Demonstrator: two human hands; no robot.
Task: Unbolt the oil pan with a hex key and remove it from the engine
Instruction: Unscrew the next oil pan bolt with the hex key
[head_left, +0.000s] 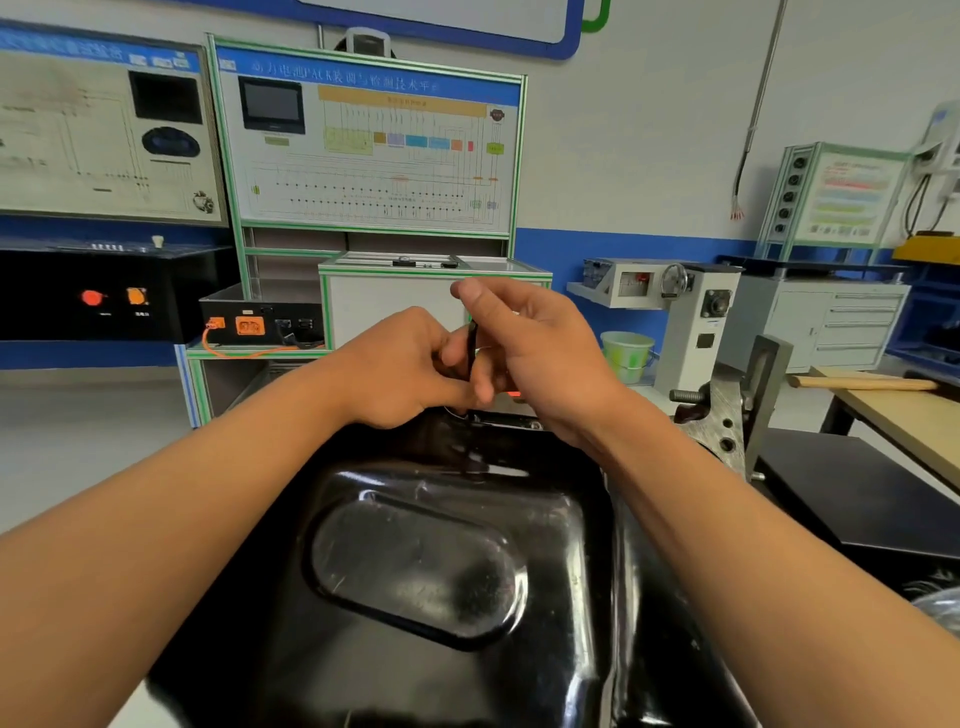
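The glossy black oil pan (415, 566) fills the lower middle of the view, its raised oval panel facing up. Both hands meet above the pan's far edge. My right hand (540, 358) pinches a thin black hex key (471, 345) that stands nearly upright, its lower end hidden among the fingers near the far flange. My left hand (400, 369) curls against it from the left, fingertips closed around the key's lower part. The bolt under the key is hidden.
A grey metal engine-stand bracket (748, 405) with a threaded rod rises right of the pan. A wooden bench (904, 410) stands at far right. Training panels (369, 150), a black box with orange connectors (260, 325) and a green bucket (626, 356) stand behind.
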